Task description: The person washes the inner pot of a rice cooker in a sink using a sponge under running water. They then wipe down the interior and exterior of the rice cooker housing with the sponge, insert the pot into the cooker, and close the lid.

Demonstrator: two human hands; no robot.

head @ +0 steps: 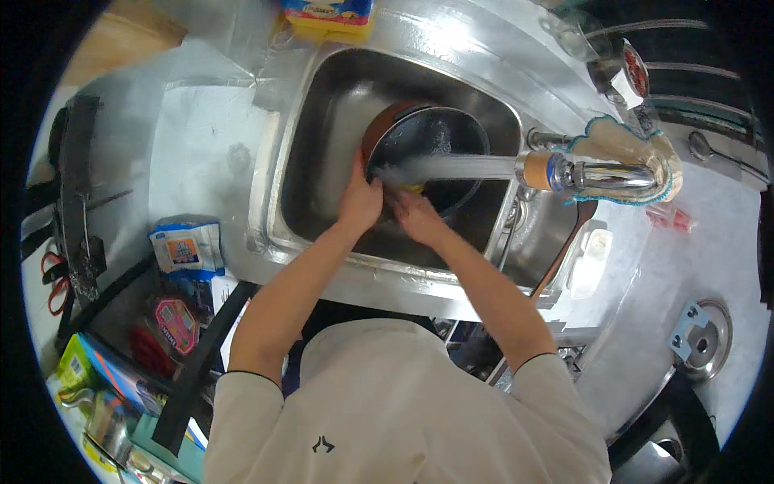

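A round dark-lined pot [462, 136] with a reddish-brown outside is tilted in the stainless steel sink [326, 109]. My left hand [361, 199] grips its near left rim. Just to the right, my right hand [414, 212] reaches into the near side of the pot, its fingers on a small yellow thing [413, 189], perhaps a sponge, mostly hidden. Water [465, 166] runs from the chrome faucet [611, 174] across the pot and towards my hands. A cloth with a blue-green edge [617, 142] is wrapped about the faucet.
A smaller basin [529, 242] with a brown handle across it adjoins on the right. A white container [591, 264] and a metal lid [710, 342] lie farther right. A yellow package [329, 21] stands behind the sink. At left are a blue-white packet [187, 248] and red-handled scissors [55, 284].
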